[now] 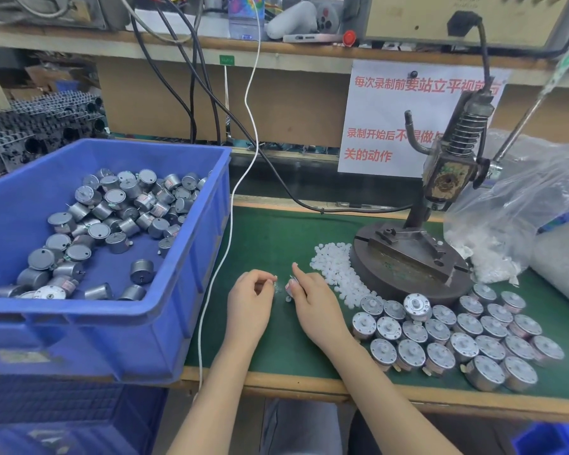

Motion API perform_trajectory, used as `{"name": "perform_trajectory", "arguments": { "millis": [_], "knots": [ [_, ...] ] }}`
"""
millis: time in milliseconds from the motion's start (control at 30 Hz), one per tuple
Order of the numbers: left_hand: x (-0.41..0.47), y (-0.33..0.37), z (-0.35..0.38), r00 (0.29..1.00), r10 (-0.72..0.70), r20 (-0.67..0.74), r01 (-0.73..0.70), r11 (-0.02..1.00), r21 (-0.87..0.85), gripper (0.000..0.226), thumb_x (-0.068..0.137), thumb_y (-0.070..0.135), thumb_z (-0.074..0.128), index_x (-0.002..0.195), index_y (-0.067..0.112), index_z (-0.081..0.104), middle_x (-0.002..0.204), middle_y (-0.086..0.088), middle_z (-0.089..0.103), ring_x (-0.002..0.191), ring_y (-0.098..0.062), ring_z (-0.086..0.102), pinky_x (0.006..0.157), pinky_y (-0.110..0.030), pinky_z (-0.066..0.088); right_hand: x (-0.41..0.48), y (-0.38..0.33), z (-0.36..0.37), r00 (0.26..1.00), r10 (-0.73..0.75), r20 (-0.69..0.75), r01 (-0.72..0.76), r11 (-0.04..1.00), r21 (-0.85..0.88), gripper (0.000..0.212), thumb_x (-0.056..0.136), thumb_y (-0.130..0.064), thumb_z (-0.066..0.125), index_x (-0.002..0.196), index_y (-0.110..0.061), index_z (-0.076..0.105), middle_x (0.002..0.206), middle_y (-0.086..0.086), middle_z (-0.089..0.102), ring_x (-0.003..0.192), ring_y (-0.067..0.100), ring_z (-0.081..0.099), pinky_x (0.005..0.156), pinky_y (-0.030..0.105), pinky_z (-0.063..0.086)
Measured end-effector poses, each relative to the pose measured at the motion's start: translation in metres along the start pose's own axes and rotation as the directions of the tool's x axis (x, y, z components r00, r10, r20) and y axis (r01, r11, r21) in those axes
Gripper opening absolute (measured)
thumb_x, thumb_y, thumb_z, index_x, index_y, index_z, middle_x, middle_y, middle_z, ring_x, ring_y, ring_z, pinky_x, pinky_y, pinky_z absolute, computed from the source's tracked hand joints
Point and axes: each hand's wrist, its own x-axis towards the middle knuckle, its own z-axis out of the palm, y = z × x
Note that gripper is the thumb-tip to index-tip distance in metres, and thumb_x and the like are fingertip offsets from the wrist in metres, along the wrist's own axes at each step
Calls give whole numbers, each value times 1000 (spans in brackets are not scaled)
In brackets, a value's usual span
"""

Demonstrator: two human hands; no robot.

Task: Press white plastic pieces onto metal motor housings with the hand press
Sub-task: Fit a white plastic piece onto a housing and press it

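A blue bin (79, 336) is set at the left edge of the bench, within easy reach of the left arm, and loose motors (119, 205) are heaped in it as stock. The green mat (270, 238) is kept as the working surface. The hand press (440, 192) is stood at the right rear, its round base bare, so nothing is loaded under the ram yet. A clear plastic bag (519, 205) is slumped beside it, probably as a refill. In front of the press, rows of motors (463, 336) are stood on end with shafts up. A pile of white pieces (335, 267) is tipped out just beside the base, near both hands.

At mid-mat the right hand (312, 300) is wrapped round a motor housing (291, 285), index finger raised. The left hand (248, 303) is pinched at thumb and fingertips on what appears, through blur, to be a white piece (274, 280), brought close to the housing, seemingly for seating on it before pressing.
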Motion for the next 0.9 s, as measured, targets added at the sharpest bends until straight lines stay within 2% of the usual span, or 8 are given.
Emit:
{"name": "perform_trajectory", "arguments": {
  "millis": [233,467,600,767,900],
  "knots": [
    [1,-1,1,1000,0,12,0,1000,9,18,89,4,52,82,18,62,94,-2,64,80,-2,56,68,-6,41,-1,-2,0,998,-62,5,62,996,-68,45,100,-27,36,144,-20,32,119,3,48,107,19,50,83,26,36],
    [1,0,3,1000,-4,0,4,999,54,16,89,4,51,84,16,62,92,-3,62,76,1,54,64,-4,40,-2,-4,1,974,-206,90,222,941,-254,50,100,-28,36,147,-22,22,125,5,41,103,22,49,79,30,39],
    [1,4,4,1000,12,5,-13,997,81,16,88,3,51,84,13,62,92,-4,61,74,0,52,64,-1,37,0,-3,0,976,-212,56,220,944,-248,50,100,-28,36,147,-21,23,123,6,43,100,23,50,74,26,35],
    [-1,5,3,1000,18,16,-20,992,127,14,87,3,51,87,8,64,90,-6,60,79,-13,53,63,-12,33,0,-3,4,970,-219,102,240,926,-290,48,100,-27,34,147,-21,25,126,10,42,104,26,47,80,33,38],
    [-2,6,4,1000,23,17,-25,989,149,14,88,4,50,91,7,64,92,-5,60,81,-11,53,62,-5,36,-4,-2,5,982,-186,43,191,941,-281,49,100,-30,35,146,-19,26,122,9,44,100,25,51,79,34,41]
  ]
}}
